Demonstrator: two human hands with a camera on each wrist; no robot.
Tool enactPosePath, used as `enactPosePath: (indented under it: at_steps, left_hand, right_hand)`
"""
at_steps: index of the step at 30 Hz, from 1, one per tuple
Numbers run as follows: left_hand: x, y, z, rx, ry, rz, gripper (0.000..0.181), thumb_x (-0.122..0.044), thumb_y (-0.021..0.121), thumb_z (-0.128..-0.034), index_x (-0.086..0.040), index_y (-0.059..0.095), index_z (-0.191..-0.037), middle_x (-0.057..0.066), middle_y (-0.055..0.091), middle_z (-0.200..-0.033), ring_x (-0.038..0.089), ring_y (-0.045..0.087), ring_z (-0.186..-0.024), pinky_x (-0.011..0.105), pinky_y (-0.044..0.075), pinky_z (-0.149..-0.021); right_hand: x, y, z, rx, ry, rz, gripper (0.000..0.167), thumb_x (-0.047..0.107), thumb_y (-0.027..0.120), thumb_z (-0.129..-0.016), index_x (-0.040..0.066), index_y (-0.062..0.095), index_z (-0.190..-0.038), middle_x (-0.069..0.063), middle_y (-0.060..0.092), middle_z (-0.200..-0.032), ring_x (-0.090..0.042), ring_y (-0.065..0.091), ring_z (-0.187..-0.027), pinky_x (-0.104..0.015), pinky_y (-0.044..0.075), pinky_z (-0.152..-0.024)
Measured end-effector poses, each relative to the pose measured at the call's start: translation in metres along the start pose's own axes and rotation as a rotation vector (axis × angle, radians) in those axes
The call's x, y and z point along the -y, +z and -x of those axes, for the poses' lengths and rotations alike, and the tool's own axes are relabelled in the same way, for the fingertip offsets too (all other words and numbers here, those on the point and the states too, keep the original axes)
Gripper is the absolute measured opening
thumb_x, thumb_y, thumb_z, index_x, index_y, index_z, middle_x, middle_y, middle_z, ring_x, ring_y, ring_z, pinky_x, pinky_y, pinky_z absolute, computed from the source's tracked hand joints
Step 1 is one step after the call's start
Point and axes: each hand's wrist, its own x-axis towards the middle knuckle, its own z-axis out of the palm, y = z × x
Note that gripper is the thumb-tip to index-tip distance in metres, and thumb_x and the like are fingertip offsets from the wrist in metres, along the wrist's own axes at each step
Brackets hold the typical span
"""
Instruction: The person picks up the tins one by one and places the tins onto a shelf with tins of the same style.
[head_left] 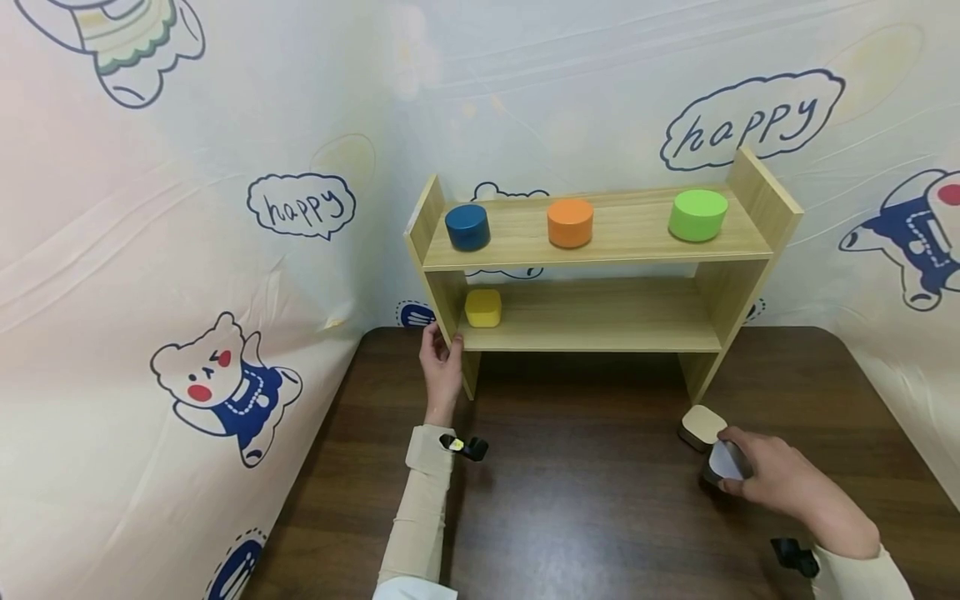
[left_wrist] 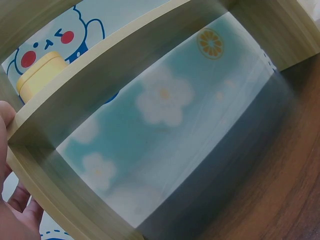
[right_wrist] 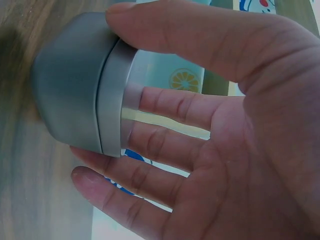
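So your left hand (head_left: 441,367) has hold of the wooden shelf (head_left: 600,312) by its left side panel, thumb at the front edge and fingers round the outer face. Your right hand (head_left: 783,479) is out in front of the shelf's right end, pinching a grey tin (head_left: 727,461) between thumb and fingers, and in the right wrist view your lower two fingers are stretched out pretty straight. Honestly can't tell if that tin is resting on the dark table (head_left: 570,517) or slightly up off it. Right there too, nearer the shelf's right leg, you've got a cream-topped tin (head_left: 703,425), super close to the grey one, though I can't say if they touch. Shelf's top board has a blue tin (head_left: 467,227) on the left, an orange tin (head_left: 570,223) left of the middle and a green tin (head_left: 697,216) toward the right. The yellow tin (head_left: 483,308) sits at the left end of the shelf's lower board. Behind the shelf hangs a pale sheet (head_left: 585,108) with "happy" bubbles.
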Motion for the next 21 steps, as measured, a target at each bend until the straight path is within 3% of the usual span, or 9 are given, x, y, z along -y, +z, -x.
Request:
enactPosePath:
  at_steps: [16,21]
  left_hand:
    - [0.001,0.0,0.0,0.003,-0.001,-0.014,0.035,0.003,0.058,-0.1003,0.006,0.055,-0.135,0.026,0.059,-0.133,0.02,0.058,-0.111,0.025,0.052,-0.095]
    - [0.001,0.0,-0.001,0.005,-0.008,-0.013,0.035,0.002,0.058,-0.1006,0.005,0.055,-0.135,0.026,0.058,-0.133,0.02,0.057,-0.112,0.024,0.052,-0.096]
  right_hand:
    - [0.017,-0.01,-0.003,-0.051,-0.055,0.011,0.063,0.024,0.091,-0.071,-0.002,0.064,-0.122,-0.006,0.07,-0.095,-0.018,0.057,-0.078,-0.036,0.045,-0.064]
    - [0.023,-0.014,-0.007,-0.036,-0.068,0.007,0.064,0.024,0.091,-0.072,-0.002,0.064,-0.124,-0.008,0.071,-0.099,-0.019,0.058,-0.079,-0.037,0.046,-0.065]
